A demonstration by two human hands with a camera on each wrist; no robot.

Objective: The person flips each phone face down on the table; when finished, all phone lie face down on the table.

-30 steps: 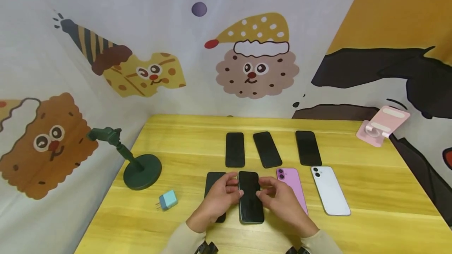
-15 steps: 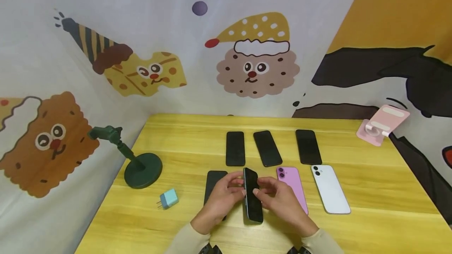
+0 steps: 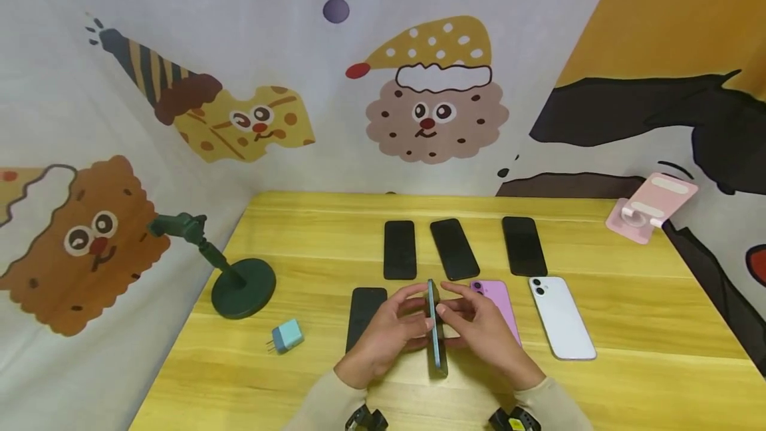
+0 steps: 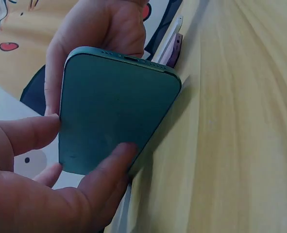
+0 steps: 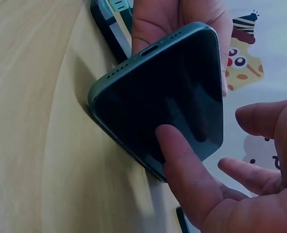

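Observation:
A phone with a teal-green back [image 4: 109,111] and a dark screen [image 5: 133,111] stands on its long side between the hands, close over the table. My left hand [image 3: 391,331] holds it: the thumb lies on the green back and fingertips meet the upper edge. With my right hand [image 3: 481,328], the thumb touches the screen while the other fingers spread apart from the phone in the right wrist view. Left of the hands lies a black phone [image 3: 363,314], partly covered by the left hand. A pink phone [image 3: 499,301] is partly hidden by the right hand.
Three dark phones lie in the back row: left [image 3: 399,250], middle [image 3: 455,249] and right [image 3: 524,246]. A white phone [image 3: 562,318] is at the right. Around them are a pink stand [image 3: 652,208], a green stand [image 3: 242,288] and a blue charger plug [image 3: 288,335].
From lying nearly flat with its screen up, the phone has been turned up onto its long side. The left hand has moved right with it, and the right fingers have spread.

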